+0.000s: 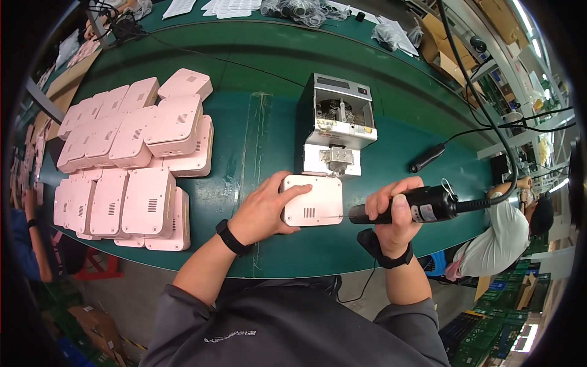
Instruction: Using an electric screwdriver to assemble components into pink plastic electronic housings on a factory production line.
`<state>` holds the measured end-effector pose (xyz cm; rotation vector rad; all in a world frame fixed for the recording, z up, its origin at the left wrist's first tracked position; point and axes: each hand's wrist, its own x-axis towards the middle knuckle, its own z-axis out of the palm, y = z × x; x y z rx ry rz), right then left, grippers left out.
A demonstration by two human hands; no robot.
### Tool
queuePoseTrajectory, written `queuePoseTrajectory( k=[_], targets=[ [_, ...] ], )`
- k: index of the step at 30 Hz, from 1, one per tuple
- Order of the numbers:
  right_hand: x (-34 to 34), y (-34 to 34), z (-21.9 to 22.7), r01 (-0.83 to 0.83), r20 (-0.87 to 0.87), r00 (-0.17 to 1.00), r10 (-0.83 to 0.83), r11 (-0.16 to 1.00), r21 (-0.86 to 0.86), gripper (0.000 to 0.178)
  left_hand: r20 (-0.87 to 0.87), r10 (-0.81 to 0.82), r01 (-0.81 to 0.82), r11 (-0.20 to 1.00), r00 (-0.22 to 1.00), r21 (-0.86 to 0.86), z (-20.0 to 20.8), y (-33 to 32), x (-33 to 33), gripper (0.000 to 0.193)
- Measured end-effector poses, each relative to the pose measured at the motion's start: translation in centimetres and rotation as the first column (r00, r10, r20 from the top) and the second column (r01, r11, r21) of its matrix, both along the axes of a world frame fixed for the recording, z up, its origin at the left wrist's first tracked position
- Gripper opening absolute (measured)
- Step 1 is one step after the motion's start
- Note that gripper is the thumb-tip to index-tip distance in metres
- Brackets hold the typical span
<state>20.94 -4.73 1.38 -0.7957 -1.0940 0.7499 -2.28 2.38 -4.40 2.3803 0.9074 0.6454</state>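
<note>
A pale pink plastic housing (324, 194) lies on the green mat, its vented face up and screw holes at its corners. My left hand (264, 208) grips it by its left side, with the thumb across the top face. In my right hand (397, 205) is a black electric screwdriver (428, 205), held almost level. Its thin bit reaches left over the housing's lower right corner; whether the tip sits in a screw hole I cannot tell. Just behind the housing stands a grey-and-black screw feeder (337, 119) with an open front.
Several stacked pink housings (147, 202) fill the table's left side. A second black screwdriver (427, 158) lies at the right, and a thick black cable (483, 101) hangs overhead. Plastic bags (299, 9) lie at the back. A person (498, 238) sits at the right.
</note>
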Motion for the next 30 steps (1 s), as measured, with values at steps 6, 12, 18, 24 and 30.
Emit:
queuePoseTrajectory(
  k=[6, 12, 18, 24, 30],
  targets=[
    [-0.5, 2.7, 4.1, -0.033, -0.045, 0.998, 0.038, 0.995, 0.089, 0.017, -0.004, 0.003, -0.003, 1.000, 1.000, -0.005, 0.1, -0.3, -0.1, 0.081],
    [-1.2, 6.5, 5.6, 0.047, 0.044, 0.997, -0.055, 0.985, 0.168, 0.013, 0.003, 0.009, -0.009, 1.000, 1.000, -0.007, 0.4, -0.7, -0.1, 0.081],
    [-1.5, 3.4, 3.2, -0.044, -0.016, 0.999, 0.044, 0.998, -0.039, 0.018, 0.017, 0.001, -0.001, 1.000, 1.000, -0.030, -0.6, -0.6, -0.5, 0.082],
    [-2.8, -0.4, 2.3, -0.141, -0.039, 0.989, 0.141, 0.990, 0.023, 0.027, 0.021, -0.003, 0.004, 0.999, 1.000, -0.036, -1.0, -0.2, -0.6, 0.082],
    [-3.6, -0.9, 0.6, -0.172, -0.006, 0.985, 0.172, 0.985, 0.023, 0.032, 0.008, -0.013, 0.013, 1.000, 1.000, -0.024, -1.0, -0.4, -0.2, 0.083]
  ],
)
